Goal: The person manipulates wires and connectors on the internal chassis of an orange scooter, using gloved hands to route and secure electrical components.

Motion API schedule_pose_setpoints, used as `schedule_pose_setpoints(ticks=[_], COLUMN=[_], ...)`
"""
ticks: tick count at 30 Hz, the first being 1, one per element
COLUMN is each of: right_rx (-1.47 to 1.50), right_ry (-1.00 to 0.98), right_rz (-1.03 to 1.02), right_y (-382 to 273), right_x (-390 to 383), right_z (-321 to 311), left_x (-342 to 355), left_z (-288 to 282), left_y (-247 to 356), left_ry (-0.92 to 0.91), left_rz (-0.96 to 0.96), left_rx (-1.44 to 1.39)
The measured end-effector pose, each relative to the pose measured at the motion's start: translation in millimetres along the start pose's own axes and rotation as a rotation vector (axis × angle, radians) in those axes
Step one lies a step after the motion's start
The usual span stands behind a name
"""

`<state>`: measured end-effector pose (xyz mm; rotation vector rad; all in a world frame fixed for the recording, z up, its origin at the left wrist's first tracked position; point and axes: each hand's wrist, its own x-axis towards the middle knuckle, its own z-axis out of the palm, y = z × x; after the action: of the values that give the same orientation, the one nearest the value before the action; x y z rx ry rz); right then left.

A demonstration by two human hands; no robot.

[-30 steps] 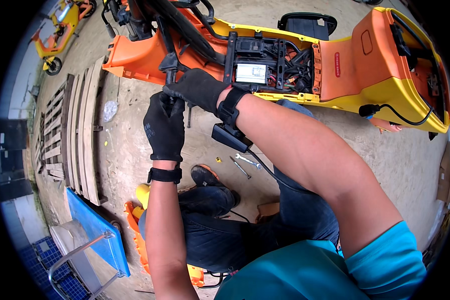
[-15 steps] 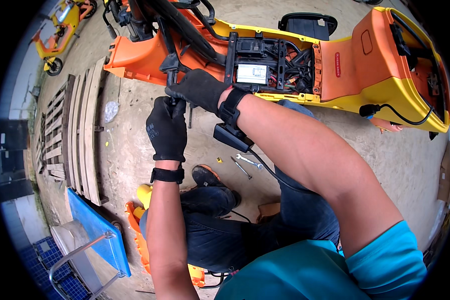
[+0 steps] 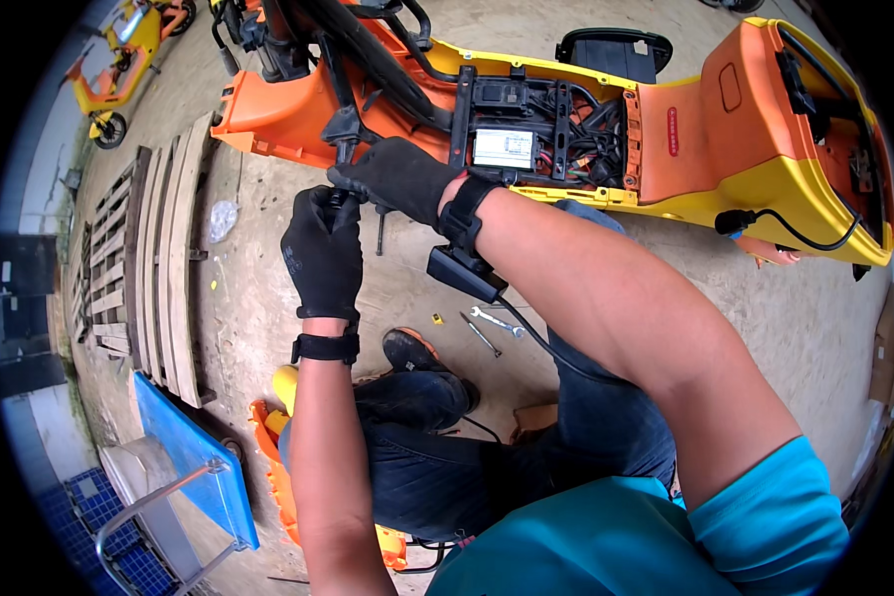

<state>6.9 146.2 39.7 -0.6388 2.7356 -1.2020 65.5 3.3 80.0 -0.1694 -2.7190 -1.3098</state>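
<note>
My left hand, in a black glove, is closed around the lower end of a dark metal bar that sticks out from the scooter frame. Just above it, my right hand, also gloved, has its fingers curled at the same bar, almost touching the left fingertips. The palms hide most of what is pinched there. The orange and yellow scooter body lies with its compartment uncovered, showing a white-labelled box and bundled wires. A thin metal rod hangs beside my right hand.
An open-ended wrench and a slim metal tool lie on the concrete floor near my knees. Wooden pallets are at left, above a blue cart. Another scooter stands far left. Orange panels lie by my left leg.
My left hand has shifted slightly left and up, tilting the lower end of the bar a little leftward. My right hand has stayed almost in place, still closed at the bar.
</note>
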Motion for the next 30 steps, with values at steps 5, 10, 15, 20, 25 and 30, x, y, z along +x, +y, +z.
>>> schedule_pose_setpoints(ticks=[5, 10, 15, 20, 25, 30], right_rx=[-0.174, -0.464, -0.102, -0.318, -0.284, -0.352], right_ry=[0.008, 0.070, -0.024, 0.028, 0.050, 0.037], right_rz=[-0.086, -0.236, -0.038, -0.161, -0.155, -0.167], right_y=[-5.1, -6.8, -9.5, -5.4, -5.6, -4.2], right_x=[-5.3, -7.4, -5.4, -9.1, -8.3, -5.4], right_z=[-7.6, -5.8, -9.7, -9.8, -6.5, -4.8], left_x=[-0.1, 6.9, -0.9, 2.1, 4.9, -1.3], left_z=[-2.2, -13.7, -0.3, -0.5, -6.5, 4.0], left_y=[-2.4, -17.1, -0.1, -5.5, -7.9, -2.8], left_ry=[-0.111, -0.314, 0.073, -0.137, -0.315, -0.050], left_rz=[-0.046, -0.366, 0.264, -0.059, -0.349, 0.072], left_rx=[-0.178, -0.651, 0.127, -0.201, -0.623, 0.103])
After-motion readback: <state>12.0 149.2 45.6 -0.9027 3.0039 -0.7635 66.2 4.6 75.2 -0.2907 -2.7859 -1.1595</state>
